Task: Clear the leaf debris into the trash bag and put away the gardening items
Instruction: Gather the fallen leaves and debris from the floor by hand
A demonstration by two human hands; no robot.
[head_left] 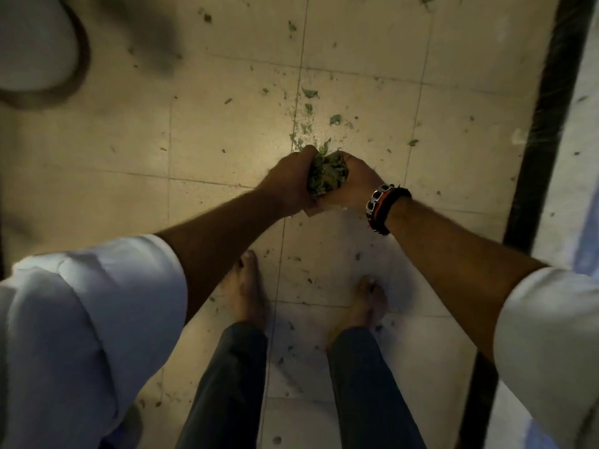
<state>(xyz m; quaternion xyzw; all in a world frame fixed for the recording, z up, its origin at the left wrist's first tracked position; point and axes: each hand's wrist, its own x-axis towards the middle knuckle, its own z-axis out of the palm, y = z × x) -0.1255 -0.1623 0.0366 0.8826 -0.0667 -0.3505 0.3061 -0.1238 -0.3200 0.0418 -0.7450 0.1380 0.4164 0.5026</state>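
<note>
Above the tiled floor (227, 131), a clump of leaf debris (327, 175) pressed between left hand (288, 186) and right hand (350, 186), both curled round it (bracelets (381, 207) on the right wrist); loose leaf scraps (309, 93) scattered beyond, bare feet below.

Bare feet (246, 293) on tiled floor (136, 140), wristbands (384, 207)

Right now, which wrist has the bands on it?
The right wrist: it wears a metal-link band beside orange and black ones. The left wrist is bare. Both hands press one clump of leaves between them.
</note>
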